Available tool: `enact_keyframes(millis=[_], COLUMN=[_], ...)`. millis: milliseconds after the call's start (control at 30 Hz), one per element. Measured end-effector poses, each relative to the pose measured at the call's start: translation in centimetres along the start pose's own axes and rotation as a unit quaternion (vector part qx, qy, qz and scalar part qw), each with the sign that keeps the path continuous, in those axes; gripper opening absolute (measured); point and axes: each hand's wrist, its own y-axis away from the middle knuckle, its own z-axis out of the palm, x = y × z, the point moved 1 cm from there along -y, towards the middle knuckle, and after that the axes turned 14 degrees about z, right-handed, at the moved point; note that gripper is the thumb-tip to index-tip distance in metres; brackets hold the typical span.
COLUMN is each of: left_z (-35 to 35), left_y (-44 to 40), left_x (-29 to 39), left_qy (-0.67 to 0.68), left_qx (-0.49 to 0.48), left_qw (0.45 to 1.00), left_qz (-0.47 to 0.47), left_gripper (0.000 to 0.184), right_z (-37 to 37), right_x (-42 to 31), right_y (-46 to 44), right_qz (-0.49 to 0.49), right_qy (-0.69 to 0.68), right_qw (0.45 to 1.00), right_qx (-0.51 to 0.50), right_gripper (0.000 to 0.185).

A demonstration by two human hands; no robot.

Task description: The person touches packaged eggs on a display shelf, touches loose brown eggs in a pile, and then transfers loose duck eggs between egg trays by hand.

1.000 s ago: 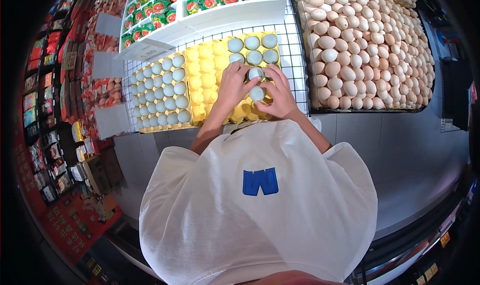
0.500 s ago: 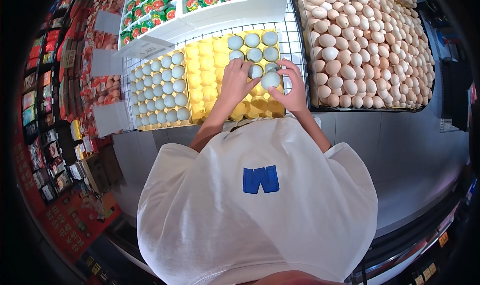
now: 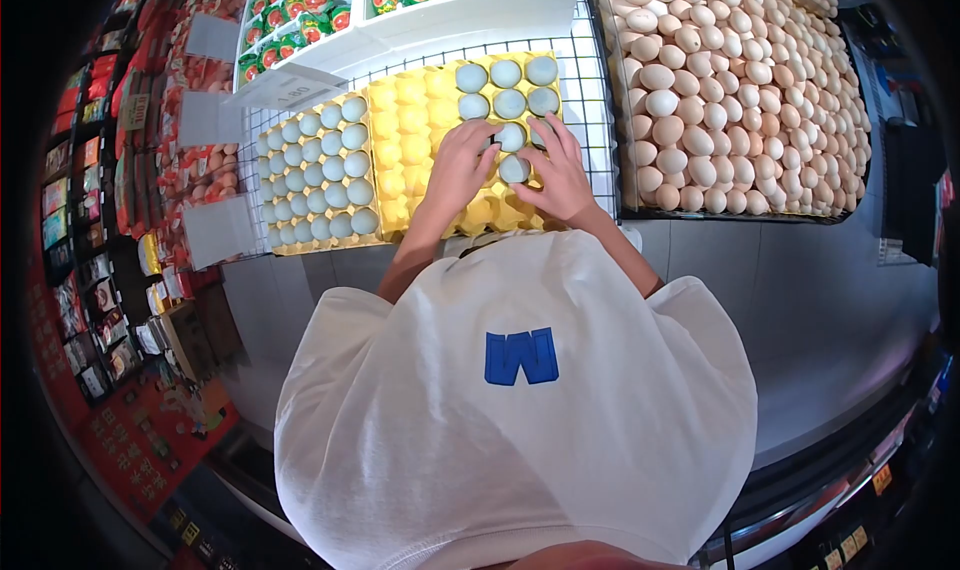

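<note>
A yellow egg tray [image 3: 405, 135] lies in front of me, its upper right part filled with pale blue-green eggs [image 3: 507, 74]. My right hand [image 3: 562, 173] has thumb and fingers around a blue-green egg [image 3: 514, 169], low over the tray's cups. Just above it, another blue-green egg [image 3: 511, 136] sits between my two hands. My left hand [image 3: 462, 168] bends over the tray beside these eggs, fingers curled towards the thumb. What lies under its fingers is mostly hidden.
To the left stands a full tray of blue-green eggs [image 3: 333, 144] on a wire rack [image 3: 588, 120]. A large bin of brown eggs [image 3: 700, 90] is on the right. Behind are white foam boxes [image 3: 470, 15] of green-and-red wrapped goods. A price card [image 3: 290, 90] stands near them.
My right hand has moved left and lowered its egg from the tray's right side to beside the other egg. My left hand has shifted only slightly.
</note>
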Motion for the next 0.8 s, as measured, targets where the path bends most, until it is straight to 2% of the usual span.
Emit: enact_keyframes(millis=[167,467,700,800], left_z=[0.0,-2.0,-4.9,-7.1], left_y=[1.2,3.7,8.1,11.0], left_x=[0.6,0.9,0.0,-0.7], left_qy=[-0.003,0.001,-0.058,-0.129], left_qx=[0.036,0.086,0.154,0.182], left_qw=[0.999,0.996,0.985,0.969], left_qz=[0.026,-0.016,-0.060,-0.107], left_gripper=[0.025,0.021,0.017,0.017], right_z=[-0.3,-0.9,-0.7,-0.4], right_x=[-0.2,-0.6,-1.0,-1.4], right_y=[-0.1,-0.1,0.5,0.7], right_qz=[0.001,-0.008,-0.029,-0.006], right_qy=[0.022,0.030,0.017,0.025], right_qw=[1.000,0.999,0.999,0.999], right_qx=[-0.022,-0.020,0.018,0.037], right_gripper=[0.039,0.040,0.040,0.037])
